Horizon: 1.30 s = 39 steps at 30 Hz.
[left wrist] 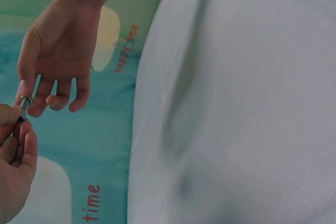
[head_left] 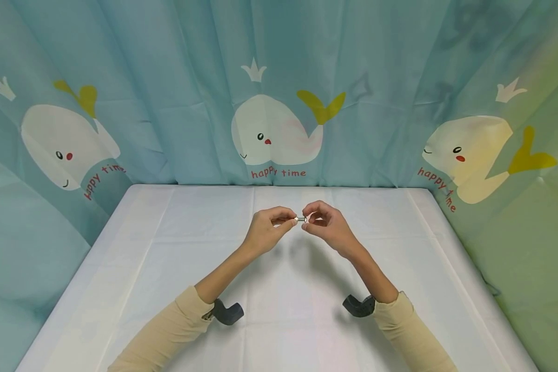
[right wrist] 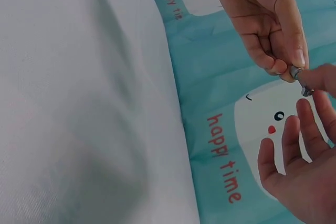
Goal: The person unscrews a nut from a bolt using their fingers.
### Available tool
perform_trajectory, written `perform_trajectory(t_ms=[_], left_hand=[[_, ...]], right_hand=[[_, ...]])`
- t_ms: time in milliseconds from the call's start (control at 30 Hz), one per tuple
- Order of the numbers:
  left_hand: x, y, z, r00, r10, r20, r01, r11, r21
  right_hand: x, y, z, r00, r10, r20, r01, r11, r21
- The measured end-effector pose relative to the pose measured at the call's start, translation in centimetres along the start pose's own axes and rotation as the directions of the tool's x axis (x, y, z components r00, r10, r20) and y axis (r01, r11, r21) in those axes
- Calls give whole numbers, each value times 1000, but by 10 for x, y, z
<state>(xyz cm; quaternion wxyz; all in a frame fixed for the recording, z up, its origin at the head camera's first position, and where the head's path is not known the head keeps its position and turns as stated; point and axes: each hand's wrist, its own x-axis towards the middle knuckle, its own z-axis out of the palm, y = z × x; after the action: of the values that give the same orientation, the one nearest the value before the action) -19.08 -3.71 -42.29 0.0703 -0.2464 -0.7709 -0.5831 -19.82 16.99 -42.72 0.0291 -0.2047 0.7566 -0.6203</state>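
Above the table, both hands meet at a small silvery metal bolt (head_left: pixel 300 219). My left hand (head_left: pixel 268 228) pinches its left end between thumb and fingertips. At the bolt's right end sits a small metal nut (right wrist: pixel 306 92), which looks winged, though its exact shape is too small to tell. The thumb and index finger of my right hand (head_left: pixel 328 226) pinch around this nut, and the other fingers are loosely spread. In the left wrist view, the bolt (left wrist: pixel 23 109) runs between the two hands. Fingertips partly hide both of its ends.
A white cloth covers the table (head_left: pixel 302 320) below the hands. Blue-green curtains (head_left: pixel 190 139) with printed whales stand along the back and sides. A black curved fitting (head_left: pixel 228 312) sits by the left cuff, and another (head_left: pixel 359 306) by the right cuff.
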Motion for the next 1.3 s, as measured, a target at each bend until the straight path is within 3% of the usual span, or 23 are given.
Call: perform_trajectory(t_ms=[233, 667, 1000, 1300], left_hand=[[0, 0, 0, 1000, -9, 0, 9, 1000, -17], [1, 3, 1, 999, -32, 0, 32, 999, 12], [0, 1, 0, 1000, -14, -5, 14, 1000, -18], [0, 1, 0, 1000, -7, -7, 7, 1000, -10]], right_hand=[[-1, 0, 0, 999, 44, -7, -44, 999, -8], [0, 0, 0, 1000, -14, -2, 14, 999, 33], [0, 1, 1, 1000, 16, -15, -16, 1000, 6], [-1, -1, 1, 999, -43, -25, 43, 999, 17]])
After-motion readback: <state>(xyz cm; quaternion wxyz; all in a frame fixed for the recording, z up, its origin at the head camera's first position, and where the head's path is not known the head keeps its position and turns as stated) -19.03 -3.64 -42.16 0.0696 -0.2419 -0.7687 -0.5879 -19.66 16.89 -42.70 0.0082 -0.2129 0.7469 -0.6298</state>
